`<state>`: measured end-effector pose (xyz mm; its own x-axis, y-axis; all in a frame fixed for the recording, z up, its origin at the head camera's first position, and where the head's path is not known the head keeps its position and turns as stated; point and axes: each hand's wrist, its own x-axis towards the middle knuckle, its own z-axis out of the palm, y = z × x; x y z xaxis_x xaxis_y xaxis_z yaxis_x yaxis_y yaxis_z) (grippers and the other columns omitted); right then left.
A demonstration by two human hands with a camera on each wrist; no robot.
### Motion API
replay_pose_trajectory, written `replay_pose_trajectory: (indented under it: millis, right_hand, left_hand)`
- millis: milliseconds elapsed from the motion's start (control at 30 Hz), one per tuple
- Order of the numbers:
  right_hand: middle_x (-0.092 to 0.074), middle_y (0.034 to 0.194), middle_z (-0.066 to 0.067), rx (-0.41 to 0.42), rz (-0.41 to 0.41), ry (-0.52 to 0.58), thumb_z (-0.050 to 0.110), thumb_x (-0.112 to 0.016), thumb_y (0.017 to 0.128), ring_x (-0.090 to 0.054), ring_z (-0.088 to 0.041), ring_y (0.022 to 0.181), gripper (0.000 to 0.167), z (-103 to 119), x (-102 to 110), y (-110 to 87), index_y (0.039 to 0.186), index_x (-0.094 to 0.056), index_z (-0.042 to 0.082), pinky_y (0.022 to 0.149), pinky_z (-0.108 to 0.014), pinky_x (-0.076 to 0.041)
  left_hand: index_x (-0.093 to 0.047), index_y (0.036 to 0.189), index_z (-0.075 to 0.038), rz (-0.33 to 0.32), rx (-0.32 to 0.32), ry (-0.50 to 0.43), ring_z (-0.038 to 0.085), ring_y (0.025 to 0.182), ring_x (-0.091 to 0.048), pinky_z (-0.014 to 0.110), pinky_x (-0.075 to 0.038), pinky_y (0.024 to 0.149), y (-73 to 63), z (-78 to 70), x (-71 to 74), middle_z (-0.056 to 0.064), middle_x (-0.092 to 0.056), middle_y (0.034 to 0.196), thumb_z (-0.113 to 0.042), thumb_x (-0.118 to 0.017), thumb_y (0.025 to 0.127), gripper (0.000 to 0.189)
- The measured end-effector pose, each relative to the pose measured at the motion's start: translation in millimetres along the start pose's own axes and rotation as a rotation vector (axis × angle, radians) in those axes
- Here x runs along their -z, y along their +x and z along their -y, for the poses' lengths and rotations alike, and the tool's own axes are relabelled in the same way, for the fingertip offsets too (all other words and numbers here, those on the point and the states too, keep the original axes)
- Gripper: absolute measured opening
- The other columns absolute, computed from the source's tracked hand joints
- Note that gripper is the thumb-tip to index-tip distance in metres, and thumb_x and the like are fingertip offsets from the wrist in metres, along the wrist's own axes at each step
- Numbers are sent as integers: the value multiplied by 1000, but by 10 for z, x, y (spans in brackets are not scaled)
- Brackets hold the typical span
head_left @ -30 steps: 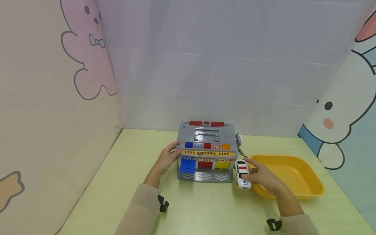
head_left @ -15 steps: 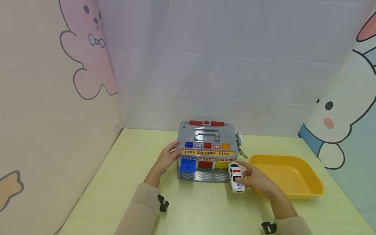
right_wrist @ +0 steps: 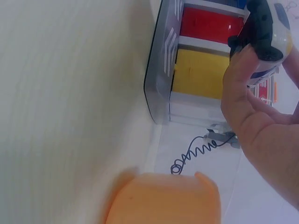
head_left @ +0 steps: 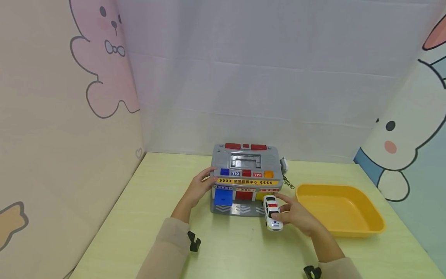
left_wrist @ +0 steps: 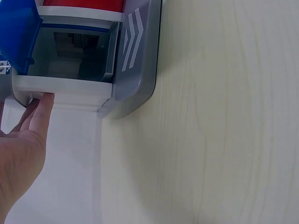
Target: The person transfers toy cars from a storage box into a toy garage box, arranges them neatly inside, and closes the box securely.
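A grey toy emergency station [head_left: 247, 166] stands on the table, its blue door [head_left: 223, 197] raised over an open bay seen in the left wrist view. Its red door [right_wrist: 210, 24] and yellow door [right_wrist: 198, 72] are closed. My left hand [head_left: 198, 190] rests against the station's left side, fingers near the roof edge and side wall. In front of the station's right end, my right hand [head_left: 296, 215] pinches a white toy police car [head_left: 273, 213] between thumb and fingers. The car, tilted with its nose toward me, is held above the table; its underside shows in the right wrist view.
A yellow tray [head_left: 378, 223] stands on the right of the table, beside my right hand. A toy handset [head_left: 283, 166] with a coiled cord [head_left: 287, 182] hangs at the station's right side. Cloth-like walls surround the table's back and sides.
My right hand has carried the police car leftward and slightly toward me, from beside the tray to in front of the yellow door. My left hand and the station have stayed in place.
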<state>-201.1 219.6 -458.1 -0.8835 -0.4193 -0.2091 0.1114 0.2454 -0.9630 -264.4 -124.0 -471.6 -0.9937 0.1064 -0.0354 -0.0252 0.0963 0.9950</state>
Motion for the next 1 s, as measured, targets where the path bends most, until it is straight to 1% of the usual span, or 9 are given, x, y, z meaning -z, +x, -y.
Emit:
replay_pose_trajectory:
  millis: [67, 300, 567, 767, 1000]
  right_hand:
    - [-57, 98, -20, -6, -4, -5, 12, -75, 86, -61, -26, 83, 86, 4, -35, 10, 149, -21, -8, 72, -37, -57]
    - [-57, 100, -21, -19, -18, -7, 11, -76, 85, -62, -26, 83, 85, 9, -151, 39, 148, -24, -8, 74, -39, -57]
    - [-56, 99, -20, -40, -46, -29, 12, -78, 84, -61, -25, 82, 82, -11, -234, 82, 147, -29, -6, 72, -39, -57]
    - [-55, 102, -22, -20, -28, -16, 10, -77, 84, -61, -26, 84, 82, 14, -316, 102, 147, -27, -8, 74, -41, -57]
    - [-57, 102, -21, -32, -38, -34, 10, -78, 84, -61, -25, 83, 83, 26, -405, 146, 147, -28, -7, 73, -40, -57]
  left_hand:
    - [-54, 138, -20, -1, 2, 0, 35, 129, -46, 43, -45, 100, 1, -1, 0, 13, -43, 145, -27, -63, 97, 43]
    - [-53, 140, -17, 3, -13, -2, 38, 129, -46, 45, -44, 100, -1, 15, -1, 16, -42, 146, -25, -63, 97, 45]
    - [-53, 140, -19, 0, -4, 9, 36, 130, -45, 44, -44, 100, -7, 18, -8, 15, -41, 146, -27, -63, 97, 44]
    - [-54, 139, -21, -3, -3, 6, 35, 129, -46, 43, -44, 100, 3, 28, -5, 13, -42, 146, -26, -63, 97, 43]
    - [-54, 139, -21, -5, 6, 6, 35, 130, -45, 44, -44, 101, 4, 26, -4, 13, -42, 146, -27, -63, 97, 43]
